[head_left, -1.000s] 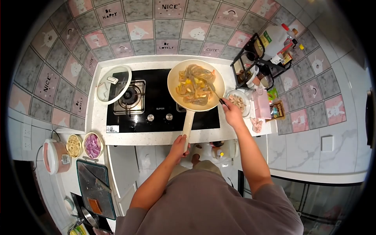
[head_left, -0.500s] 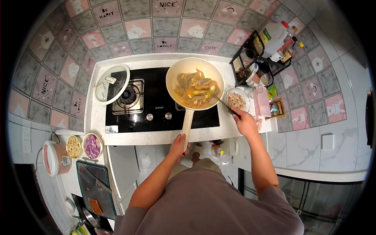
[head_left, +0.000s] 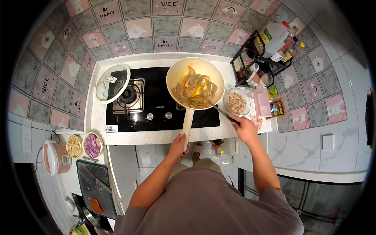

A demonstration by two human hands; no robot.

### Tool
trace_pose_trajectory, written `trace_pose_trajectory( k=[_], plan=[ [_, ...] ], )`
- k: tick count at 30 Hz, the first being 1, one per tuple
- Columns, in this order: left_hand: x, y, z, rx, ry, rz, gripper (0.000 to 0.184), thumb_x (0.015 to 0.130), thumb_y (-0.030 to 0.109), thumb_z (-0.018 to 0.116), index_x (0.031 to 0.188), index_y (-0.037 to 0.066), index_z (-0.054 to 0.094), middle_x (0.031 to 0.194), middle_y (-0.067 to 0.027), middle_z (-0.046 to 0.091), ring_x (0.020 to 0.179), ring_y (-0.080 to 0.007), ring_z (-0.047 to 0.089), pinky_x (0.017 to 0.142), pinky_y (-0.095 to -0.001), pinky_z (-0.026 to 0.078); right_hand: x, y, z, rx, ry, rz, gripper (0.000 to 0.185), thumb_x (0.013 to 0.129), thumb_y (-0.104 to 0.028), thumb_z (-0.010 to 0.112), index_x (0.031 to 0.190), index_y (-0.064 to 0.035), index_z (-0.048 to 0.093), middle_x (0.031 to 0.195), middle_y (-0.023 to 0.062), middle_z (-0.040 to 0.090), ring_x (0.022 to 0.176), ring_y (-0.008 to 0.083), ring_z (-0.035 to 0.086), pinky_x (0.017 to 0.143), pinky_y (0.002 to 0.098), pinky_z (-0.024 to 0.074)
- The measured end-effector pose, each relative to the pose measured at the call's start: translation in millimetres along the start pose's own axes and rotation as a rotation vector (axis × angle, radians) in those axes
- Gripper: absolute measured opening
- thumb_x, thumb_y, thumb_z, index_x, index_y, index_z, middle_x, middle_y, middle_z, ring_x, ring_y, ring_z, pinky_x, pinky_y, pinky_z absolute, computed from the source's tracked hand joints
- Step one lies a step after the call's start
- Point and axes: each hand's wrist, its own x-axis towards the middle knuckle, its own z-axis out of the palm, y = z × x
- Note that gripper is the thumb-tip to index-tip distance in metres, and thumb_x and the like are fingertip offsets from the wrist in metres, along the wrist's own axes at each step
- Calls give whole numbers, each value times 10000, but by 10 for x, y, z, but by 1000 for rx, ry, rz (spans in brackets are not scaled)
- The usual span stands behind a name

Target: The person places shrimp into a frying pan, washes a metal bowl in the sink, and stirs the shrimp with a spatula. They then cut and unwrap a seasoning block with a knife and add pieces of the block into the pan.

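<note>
Shrimp (head_left: 196,88): in pan (head_left: 207,66), greyish, likely undercooked | my left hand (head_left: 180,146): clamped on pan handle (head_left: 188,121) | my right hand (head_left: 246,129): gripping spatula (head_left: 222,111) | onion (head_left: 92,146), diced meat (head_left: 236,103): outside pan

Pan (head_left: 177,72): round, pale cream; over the right part of the black cooktop (head_left: 154,88), open side up, cream handle pointing to the near counter edge (head_left: 156,138).
Shrimp (head_left: 194,85): grey-brown, orange tinges, glossy; heaped loosely in the pan, mostly mid to near side, yellowish liquid around.
Spatula (head_left: 224,112): slim, dark handle; slants across the pan's near-right rim, head down among the shrimp, its shape partly hidden.
</note>
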Motion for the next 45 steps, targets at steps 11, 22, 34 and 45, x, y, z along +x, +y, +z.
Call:
trace_pose_trajectory(
  k=[11, 22, 34, 45],
  plan=[
    [17, -11, 4, -7, 5, 7, 319, 1041, 454, 381, 1107, 166, 500, 790, -4, 527, 483, -111, 427, 406, -241, 264, 730, -227, 480, 187, 120, -122, 366, 910, -224, 609, 1275, -205, 639, 989, 234, 680, 928, 393, 651, 818, 460, 509],
    [8, 6, 3, -27, -13, -3, 295, 1042, 425, 386, 1020, 151, 493, 762, -5, 536, 459, -116, 451, 399, -263, 305, 278, -19, -70, 39, 17, 29, 335, 901, -240, 620, 1232, -255, 671, 1000, 180, 698, 940, 352, 658, 823, 425, 515],
    [24, -16, -7, 5, 0, 1, 336, 1042, 452, 365, 1125, 160, 509, 794, -7, 529, 485, -108, 430, 403, -240, 277, 310, -55, 239, 269, -104, -23, 348, 902, -242, 629, 1247, -217, 664, 1030, 195, 695, 947, 335, 664, 864, 371, 505],
    [30, -39, -13, 6, -6, 23, 309, 1041, 444, 377, 1094, 170, 509, 790, -4, 528, 481, -107, 429, 402, -240, 274, 838, 47, 248, 209, 57, 77, 347, 924, -230, 586, 1263, -200, 654, 1040, 190, 700, 976, 338, 664, 881, 365, 500]
  ],
)
